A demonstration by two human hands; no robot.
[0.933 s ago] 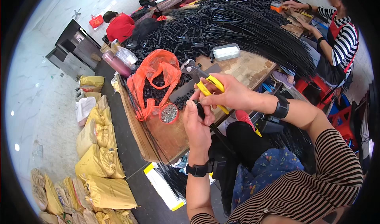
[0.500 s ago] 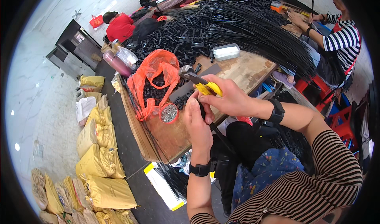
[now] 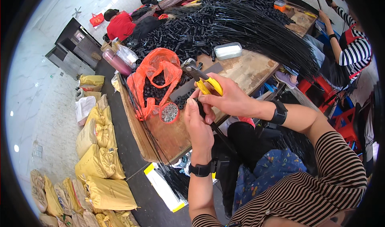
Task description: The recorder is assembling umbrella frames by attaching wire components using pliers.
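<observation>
My right hand is wrapped around pincers with yellow handles, and their metal head points up and left over the table. Their handles stand apart. Just below it, my left hand is closed on a thin black rod that slants down to the right toward my lap. The rod's upper end is mostly hidden between my fingers, and the two hands meet there. Close to the left hand, a small red dish holds little metal pieces. Behind it sits an orange-red plastic bag with black parts inside.
Black parts and long black rods heap across the wooden table. A clear box and a pink bottle stand on it. Yellow sacks line the left wall. Co-workers sit behind and at the right.
The pincers' handles have spread farther apart in my right hand, and their head has tilted slightly. At the right, a co-worker's arms have risen from the table, holding a black rod up.
</observation>
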